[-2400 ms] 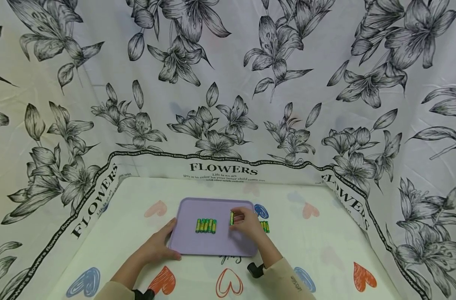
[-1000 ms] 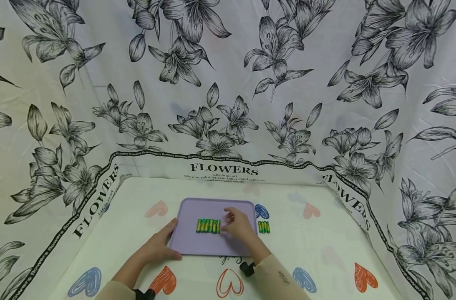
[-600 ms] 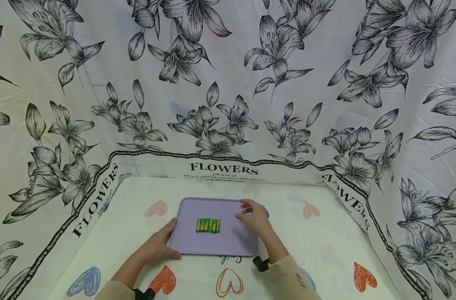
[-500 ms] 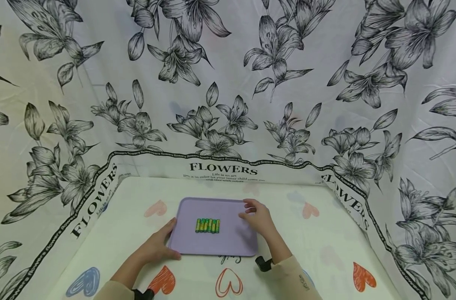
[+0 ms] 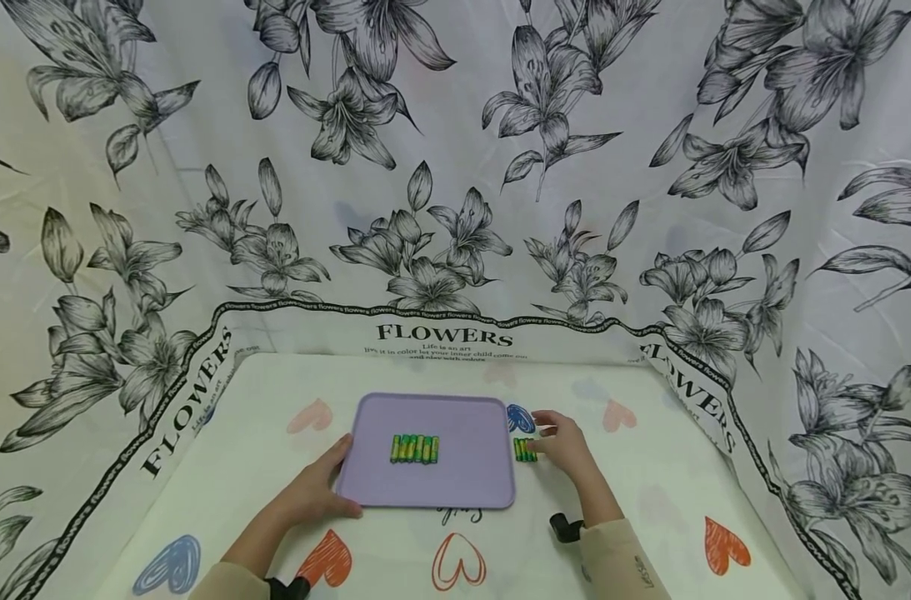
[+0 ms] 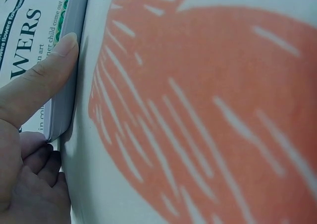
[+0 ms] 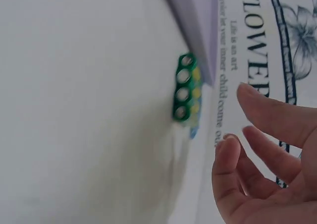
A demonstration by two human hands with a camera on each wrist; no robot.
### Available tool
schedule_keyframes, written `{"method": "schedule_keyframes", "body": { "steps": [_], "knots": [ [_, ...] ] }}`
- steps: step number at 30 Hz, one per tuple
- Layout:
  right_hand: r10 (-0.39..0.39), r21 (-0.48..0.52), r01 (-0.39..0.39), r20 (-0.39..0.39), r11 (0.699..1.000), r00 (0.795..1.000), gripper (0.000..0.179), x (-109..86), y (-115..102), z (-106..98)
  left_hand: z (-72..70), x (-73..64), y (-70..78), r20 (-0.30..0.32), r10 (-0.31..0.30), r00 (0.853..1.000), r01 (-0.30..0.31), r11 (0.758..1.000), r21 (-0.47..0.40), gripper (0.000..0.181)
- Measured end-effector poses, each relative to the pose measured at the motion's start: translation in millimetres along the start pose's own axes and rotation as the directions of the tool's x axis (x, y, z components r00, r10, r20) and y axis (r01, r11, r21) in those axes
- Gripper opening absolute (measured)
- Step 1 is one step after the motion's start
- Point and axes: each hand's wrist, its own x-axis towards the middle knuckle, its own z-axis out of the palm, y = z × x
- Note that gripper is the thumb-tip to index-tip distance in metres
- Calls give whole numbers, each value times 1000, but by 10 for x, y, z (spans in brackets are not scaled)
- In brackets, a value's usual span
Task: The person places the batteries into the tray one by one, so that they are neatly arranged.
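Observation:
A lilac tray [image 5: 463, 479] lies on the table, with a row of several green-and-yellow batteries [image 5: 414, 449] side by side on it. My left hand [image 5: 316, 487] grips the tray's near left corner; in the left wrist view the thumb [image 6: 44, 83] lies against the rim and the other fingers curl at the corner. Just right of the tray, a second row of several batteries [image 5: 525, 450] lies on the cloth. My right hand [image 5: 563, 446] is at the right end of that row, thumb and fingers apart with nothing between them, as the right wrist view shows.
A pale tablecloth [image 5: 395, 550] printed with red and blue hearts covers the table. White curtains [image 5: 455, 250] with black flower drawings enclose it at the back and both sides. Dark wrist-worn devices [image 5: 566, 528] sit by the sleeves.
My right hand set one more battery at the right end of the tray's row, released it, and moved right, off the tray, to the second row. The left hand stayed on the tray.

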Motion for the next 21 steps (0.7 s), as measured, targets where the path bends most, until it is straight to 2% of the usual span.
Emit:
{"method": "schedule_keyframes", "body": {
  "steps": [3,8,17,21],
  "knots": [
    [44,-4,-44,39,999,998,66,13,102,-17,3,-8,-8,2,-7,1000,7,1000,2,137],
    [56,-53,-51,96,997,994,72,17,192,-1,0,-15,-3,-1,-3,1000,3,1000,-11,136],
    [38,-163,-19,115,986,993,58,6,232,29,16,-21,-9,-8,8,1000,-8,1000,10,135],
    [25,-180,-6,104,984,994,52,4,252,32,17,-24,5,-14,18,1000,-17,1000,19,135]
  ]
}}
